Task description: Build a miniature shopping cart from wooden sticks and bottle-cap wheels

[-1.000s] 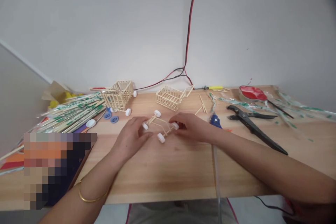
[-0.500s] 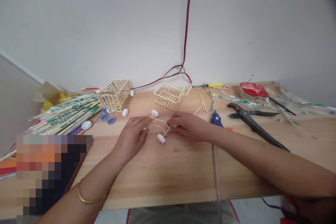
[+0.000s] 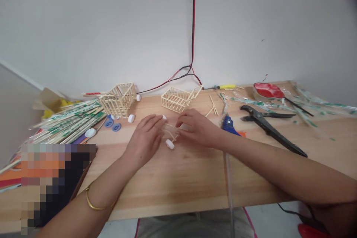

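Note:
A small frame of thin wooden sticks with white wheels (image 3: 170,139) lies on the wooden table (image 3: 184,178) between my hands. My left hand (image 3: 145,138) rests on its left end, fingers curled over it and hiding a wheel. On the frame's right end my right hand (image 3: 196,128) is closed in a pinch over a stick. One white wheel (image 3: 169,144) shows clearly at the front, and a second peeks out at the back.
Two stick baskets (image 3: 174,99) (image 3: 118,99) stand at the back. A bundle of wrapped chopsticks (image 3: 69,122) and blue caps (image 3: 112,125) lie left. A blue glue gun (image 3: 228,123), black pliers (image 3: 270,128) and a red tape roll (image 3: 266,91) lie right. Red and black wires (image 3: 192,37) hang down the wall.
Both hands have closed in over the wheeled frame, covering more of it; the left hand slid forward over its left wheel and the right hand's fingers moved over the right end.

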Demonstrator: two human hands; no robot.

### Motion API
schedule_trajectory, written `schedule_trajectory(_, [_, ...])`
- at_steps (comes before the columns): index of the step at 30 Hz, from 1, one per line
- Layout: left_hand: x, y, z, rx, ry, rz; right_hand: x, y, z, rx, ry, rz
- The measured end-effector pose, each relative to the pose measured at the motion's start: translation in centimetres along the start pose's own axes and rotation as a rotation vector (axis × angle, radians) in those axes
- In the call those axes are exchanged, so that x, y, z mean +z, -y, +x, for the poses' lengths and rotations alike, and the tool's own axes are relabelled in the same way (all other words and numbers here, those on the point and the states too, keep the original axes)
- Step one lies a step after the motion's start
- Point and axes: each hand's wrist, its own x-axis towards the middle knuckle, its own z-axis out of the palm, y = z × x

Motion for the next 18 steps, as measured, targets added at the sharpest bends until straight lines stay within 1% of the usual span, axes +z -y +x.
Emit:
schedule_trajectory(2, [0.3, 0.0, 0.2, 0.021, 0.015, 0.022, 0.5, 0.1, 0.1, 0.011, -0.011, -0.013])
schedule_trajectory(5, [1.1, 0.4, 0.1, 0.012, 0.036, 0.055, 1.0, 0.2, 0.1, 0.033, -0.026, -0.011])
schedule_trajectory(9, [1.9, 1.0, -0.1, -0.001, 0.056, 0.087, 1.2, 0.2, 0.2, 0.032, -0.032, 0.003])
schedule_trajectory(18, [2.1, 1.7, -0.2, 0.083, 0.032, 0.009, 0.8, 0.2, 0.2, 0.015, -0.027, 0.028])
